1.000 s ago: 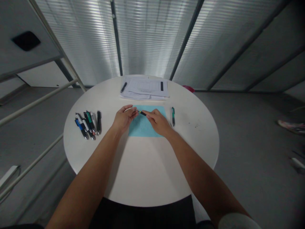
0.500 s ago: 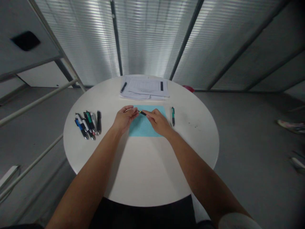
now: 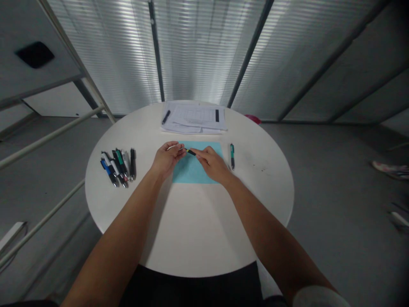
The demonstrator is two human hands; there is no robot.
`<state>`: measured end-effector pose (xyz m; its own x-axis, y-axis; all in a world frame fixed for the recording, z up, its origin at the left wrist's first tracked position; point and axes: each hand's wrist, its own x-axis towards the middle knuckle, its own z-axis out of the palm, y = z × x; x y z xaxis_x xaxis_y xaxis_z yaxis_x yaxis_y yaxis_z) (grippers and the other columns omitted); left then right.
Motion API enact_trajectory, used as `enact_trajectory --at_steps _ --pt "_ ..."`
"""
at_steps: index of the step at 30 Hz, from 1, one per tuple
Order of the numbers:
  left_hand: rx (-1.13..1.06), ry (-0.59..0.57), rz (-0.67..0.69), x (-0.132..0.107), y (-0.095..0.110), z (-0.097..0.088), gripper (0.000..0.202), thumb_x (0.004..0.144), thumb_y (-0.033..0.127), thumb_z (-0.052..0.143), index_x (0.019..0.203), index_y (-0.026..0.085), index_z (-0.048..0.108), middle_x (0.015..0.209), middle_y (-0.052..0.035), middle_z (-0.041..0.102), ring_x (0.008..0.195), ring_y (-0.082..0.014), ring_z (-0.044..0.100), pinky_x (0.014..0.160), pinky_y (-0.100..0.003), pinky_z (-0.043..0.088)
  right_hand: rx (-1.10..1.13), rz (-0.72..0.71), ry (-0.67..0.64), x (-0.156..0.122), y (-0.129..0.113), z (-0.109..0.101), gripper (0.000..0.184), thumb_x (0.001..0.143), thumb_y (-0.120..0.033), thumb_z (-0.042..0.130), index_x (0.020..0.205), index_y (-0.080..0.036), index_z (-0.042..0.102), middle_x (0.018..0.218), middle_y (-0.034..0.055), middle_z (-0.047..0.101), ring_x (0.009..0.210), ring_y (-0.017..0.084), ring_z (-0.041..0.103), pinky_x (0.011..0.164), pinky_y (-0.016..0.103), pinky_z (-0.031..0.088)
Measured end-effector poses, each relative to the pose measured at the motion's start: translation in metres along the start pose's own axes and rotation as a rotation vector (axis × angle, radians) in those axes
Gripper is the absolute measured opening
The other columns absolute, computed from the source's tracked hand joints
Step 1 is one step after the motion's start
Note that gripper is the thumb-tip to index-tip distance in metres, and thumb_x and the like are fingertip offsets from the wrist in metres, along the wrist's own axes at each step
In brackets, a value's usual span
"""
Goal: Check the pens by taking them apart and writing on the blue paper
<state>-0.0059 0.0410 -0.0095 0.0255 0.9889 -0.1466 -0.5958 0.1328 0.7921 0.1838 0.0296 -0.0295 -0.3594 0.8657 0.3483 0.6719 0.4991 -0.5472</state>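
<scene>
Over a light-blue sheet (image 3: 194,172) on the round white table, both my hands meet at a black pen part with a yellow band (image 3: 191,152). My right hand (image 3: 212,163) is closed around its right end. At its other end, my left hand (image 3: 166,158) pinches a thin piece, too small to make out clearly. The fingers partly hide both ends. Just right of the sheet lies a green and black pen (image 3: 232,157).
A pile of several pens (image 3: 119,166), blue, white, green and black, lies on the left of the white table (image 3: 198,230). Printed papers (image 3: 198,117) with a black pen (image 3: 165,117) on them are at the back. A pale railing (image 3: 51,135) stands at left.
The pen part between my hands has shifted very slightly, with the fingers in nearly the same pose. Everything else on the table stays in place.
</scene>
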Motion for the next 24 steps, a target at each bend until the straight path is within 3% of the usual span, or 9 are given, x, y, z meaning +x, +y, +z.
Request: enact_trajectory --at_steps 24 --pt "-0.021 -0.016 0.036 0.0006 0.0011 -0.0009 0.020 0.073 0.008 0.069 0.086 0.015 0.055 0.080 -0.0057 0.069 0.069 -0.0123 0.066 0.081 -0.032 0.052 -0.005 0.004 -0.003 -0.0003 -0.0037 -0.0025 0.041 0.098 -0.032 0.039 0.136 -0.031 0.052 0.093 0.0041 0.050 0.081 0.015 0.054 0.079 0.030 0.046"
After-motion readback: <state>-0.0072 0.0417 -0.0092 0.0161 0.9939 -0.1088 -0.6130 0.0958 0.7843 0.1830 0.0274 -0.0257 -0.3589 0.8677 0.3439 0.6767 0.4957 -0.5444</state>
